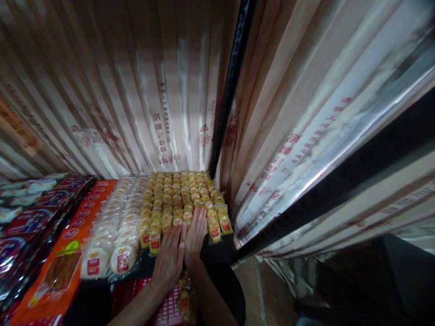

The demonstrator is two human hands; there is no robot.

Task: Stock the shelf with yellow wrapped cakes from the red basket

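Rows of small yellow wrapped cakes stand closely packed on a dark shelf. Against the front of these rows, side by side, lie my left hand and my right hand. Both have their fingers stretched out and held near each other, with the thumbs almost touching. Neither hand is wrapped around a cake; the fingers cover part of the front row. Left of the cakes run two rows of round white wrapped cakes with red labels. Under my forearms is a red basket with more yellow packets in it.
Orange snack packs and dark red packs lie further left. Printed beige curtains hang behind and to the right. A black upright post marks the corner, and a black bar slants along the right side.
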